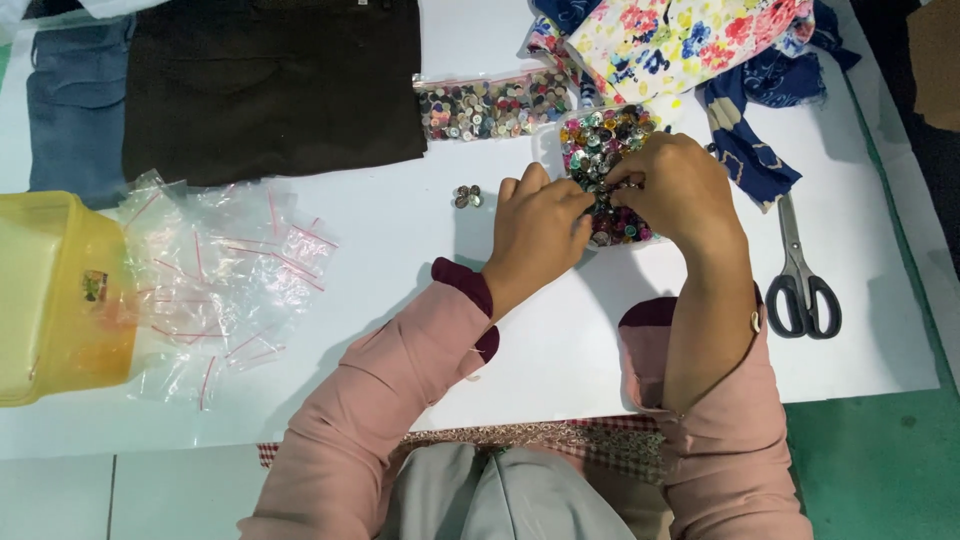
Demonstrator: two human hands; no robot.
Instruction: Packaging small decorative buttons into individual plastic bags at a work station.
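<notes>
Pinching buttons [600,150] in pile: left hand [540,225] fingers, right hand [675,190] fingers narrow.

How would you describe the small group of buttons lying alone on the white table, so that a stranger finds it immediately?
Start at the white table and find the left hand. Just to its left lies a tiny cluster of buttons, bare on the surface. Unlike the bagged buttons above and the open pile of buttons under the hands, it sits loose and apart.
</notes>
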